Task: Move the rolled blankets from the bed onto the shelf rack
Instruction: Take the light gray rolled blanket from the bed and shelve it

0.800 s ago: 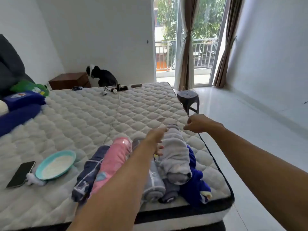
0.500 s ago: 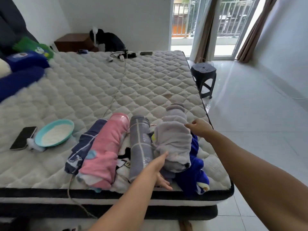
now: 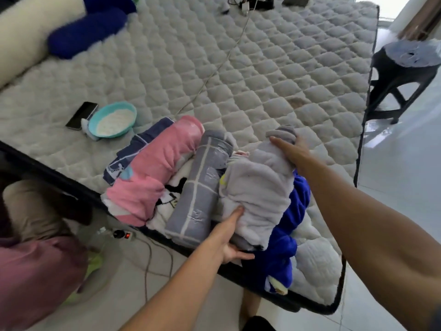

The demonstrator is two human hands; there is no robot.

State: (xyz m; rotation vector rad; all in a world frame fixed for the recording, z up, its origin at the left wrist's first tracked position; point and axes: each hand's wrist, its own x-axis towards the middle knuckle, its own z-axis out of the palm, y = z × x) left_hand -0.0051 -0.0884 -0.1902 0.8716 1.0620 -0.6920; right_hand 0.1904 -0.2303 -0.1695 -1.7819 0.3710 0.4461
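the left hand (image 3: 230, 244) grips the near end of the light grey rolled blanket (image 3: 256, 187), thumb pressed up into the fleece and fingers curled under it. the right hand (image 3: 290, 151) clasps the far end of the same roll, fingers wrapped over the top by its darker grey tip. that roll lies on top of a royal blue blanket (image 3: 290, 225), which spills toward the mattress corner. just to its left, touching it, is a grey blanket with a pale grid pattern (image 3: 202, 187), then a pink rolled blanket (image 3: 157, 170), and beyond that a navy one (image 3: 133, 149) partly tucked under the pink. a white piece with black print (image 3: 176, 194) shows between the pink and grid rolls. all of them sit near the foot edge of the quilted mattress (image 3: 262, 68). farther left on the mattress are a teal bowl (image 3: 112, 120) and a dark phone (image 3: 82, 115) just beside it. a black stool (image 3: 403, 77) stands on the floor off the mattress's right side, and a power strip (image 3: 121, 235) lies on the tiles below the foot edge
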